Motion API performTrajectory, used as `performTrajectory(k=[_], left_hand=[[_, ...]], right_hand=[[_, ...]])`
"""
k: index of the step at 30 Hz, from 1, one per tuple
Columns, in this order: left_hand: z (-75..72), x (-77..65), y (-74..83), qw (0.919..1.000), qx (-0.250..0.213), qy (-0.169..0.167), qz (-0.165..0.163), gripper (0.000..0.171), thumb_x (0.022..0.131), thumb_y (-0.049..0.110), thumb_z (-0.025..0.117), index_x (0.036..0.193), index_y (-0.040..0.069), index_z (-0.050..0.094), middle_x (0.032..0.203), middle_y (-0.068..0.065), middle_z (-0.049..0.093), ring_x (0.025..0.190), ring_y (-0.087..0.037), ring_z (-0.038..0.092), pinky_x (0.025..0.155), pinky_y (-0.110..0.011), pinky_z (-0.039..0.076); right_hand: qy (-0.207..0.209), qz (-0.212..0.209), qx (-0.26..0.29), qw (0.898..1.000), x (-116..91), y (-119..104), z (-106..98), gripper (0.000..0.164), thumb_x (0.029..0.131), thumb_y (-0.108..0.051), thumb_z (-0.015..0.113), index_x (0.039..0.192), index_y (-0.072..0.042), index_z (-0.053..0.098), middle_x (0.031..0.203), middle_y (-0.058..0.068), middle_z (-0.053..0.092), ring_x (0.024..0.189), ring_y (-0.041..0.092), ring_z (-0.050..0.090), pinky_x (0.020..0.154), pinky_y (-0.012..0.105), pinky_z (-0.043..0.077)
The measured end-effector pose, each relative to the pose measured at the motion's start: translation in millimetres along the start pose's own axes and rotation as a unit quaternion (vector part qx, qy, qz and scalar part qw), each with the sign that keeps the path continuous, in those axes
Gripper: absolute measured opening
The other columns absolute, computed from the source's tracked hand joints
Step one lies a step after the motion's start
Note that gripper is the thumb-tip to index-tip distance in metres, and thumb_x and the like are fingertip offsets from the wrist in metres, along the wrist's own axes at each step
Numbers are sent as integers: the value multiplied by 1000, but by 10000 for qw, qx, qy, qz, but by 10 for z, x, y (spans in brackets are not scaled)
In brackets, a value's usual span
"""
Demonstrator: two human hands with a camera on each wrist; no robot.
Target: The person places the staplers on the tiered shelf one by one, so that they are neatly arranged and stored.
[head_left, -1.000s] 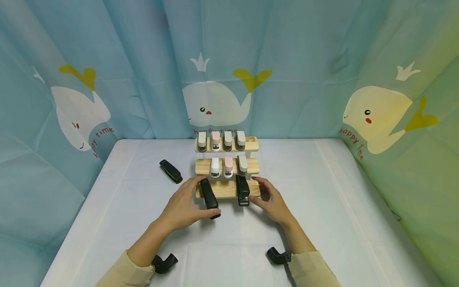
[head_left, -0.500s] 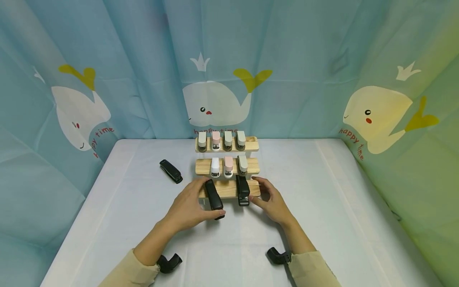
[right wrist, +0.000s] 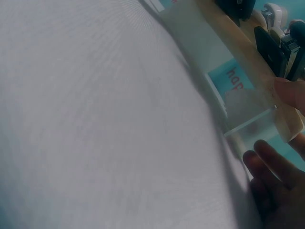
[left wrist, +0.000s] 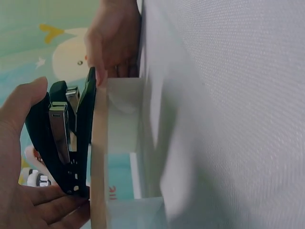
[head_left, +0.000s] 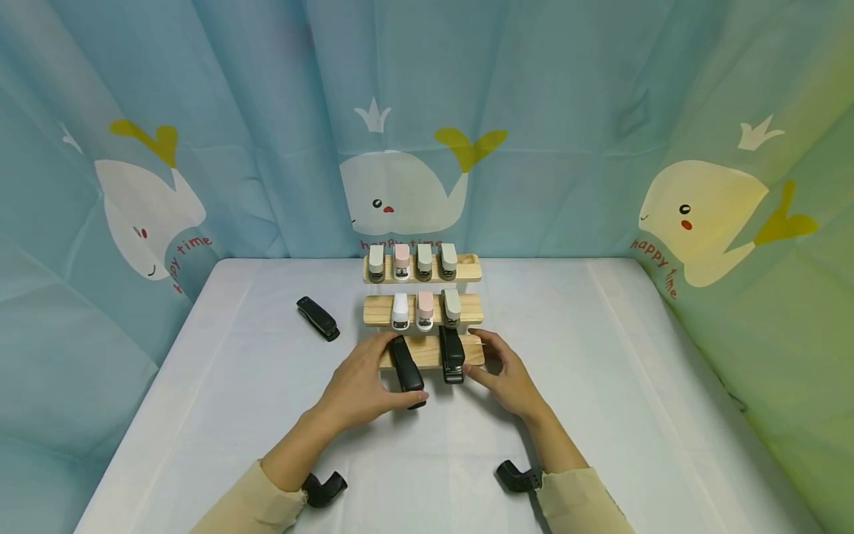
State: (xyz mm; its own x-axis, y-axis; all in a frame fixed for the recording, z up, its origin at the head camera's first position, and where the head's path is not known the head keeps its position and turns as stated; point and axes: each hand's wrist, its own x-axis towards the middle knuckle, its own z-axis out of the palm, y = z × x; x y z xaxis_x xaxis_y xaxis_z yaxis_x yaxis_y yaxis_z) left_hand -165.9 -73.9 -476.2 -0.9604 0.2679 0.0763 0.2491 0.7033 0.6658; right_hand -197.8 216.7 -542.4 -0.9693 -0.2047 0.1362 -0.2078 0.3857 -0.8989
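Note:
My left hand [head_left: 360,382] grips a black stapler [head_left: 408,367] lengthwise, thumb at its near end and fingers at its far end. It sits slantwise over the bottom tier of a wooden display rack [head_left: 431,354]. In the left wrist view, the held stapler [left wrist: 42,136] is spread apart and its lower edge is right at the shelf board [left wrist: 98,157]. My right hand [head_left: 508,380] holds the right end of that tier, the thumb on the board's front edge in the right wrist view. Beside the thumb, a second black stapler [head_left: 451,354] stands on the tier.
Small staplers in grey-green, pink and white fill much of the middle tier [head_left: 371,310] and top tier [head_left: 472,268]. Another black stapler [head_left: 318,319] lies on the white table [head_left: 600,386], left of the rack. A blue curtain [head_left: 560,208] hangs behind.
My left hand has shifted steadily right with the black stapler, along the bottom tier toward the second black stapler. My right hand has stayed in place at the rack's end.

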Motion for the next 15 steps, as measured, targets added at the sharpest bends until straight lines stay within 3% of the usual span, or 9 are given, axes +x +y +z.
performTrajectory(k=[15], left_hand=[[76,45,48,9999,97,-7,-61,107,69,71,85,155,23,44,154,-5,52,143,-27,49,111,-55,47]], right_hand=[[-47,86,47,9999,-8,-37,-12,67,91,-20,80,151,-18,50,130,13,66,112,25,63,99,38,49]])
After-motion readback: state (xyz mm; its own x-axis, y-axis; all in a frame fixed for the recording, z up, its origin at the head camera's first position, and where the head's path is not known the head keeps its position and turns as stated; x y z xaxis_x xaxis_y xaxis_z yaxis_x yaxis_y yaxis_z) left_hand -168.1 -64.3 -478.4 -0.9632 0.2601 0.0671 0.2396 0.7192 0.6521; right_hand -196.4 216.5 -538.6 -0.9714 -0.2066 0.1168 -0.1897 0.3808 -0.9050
